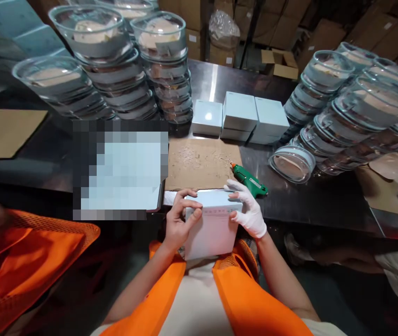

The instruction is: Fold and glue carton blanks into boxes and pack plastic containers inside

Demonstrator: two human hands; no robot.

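The left hand (181, 221), bare, and the right hand (250, 210), in a white glove with some fingertips exposed, gripped a white carton (213, 233) between them, fingers on its upper edge and sides. The carton was tilted in front of the person's torso, at the near edge of the dark metal table (307, 200). Just beyond it lay a sheet of brown cardboard (199, 163) strewn with small pale scraps. A green glue gun (250, 179) rested near the right hand, its orange nozzle over the sheet's right edge. To the left was a pale panel (129, 163), pixelated past recognition. Farther back stood more white cartons (240, 112), some stacked, between piles of clear round tubs (167, 70) on both sides. One tub (292, 163) leaned at the foot of the right-hand piles. A co-worker's orange mesh vest (27, 261) showed at the left.
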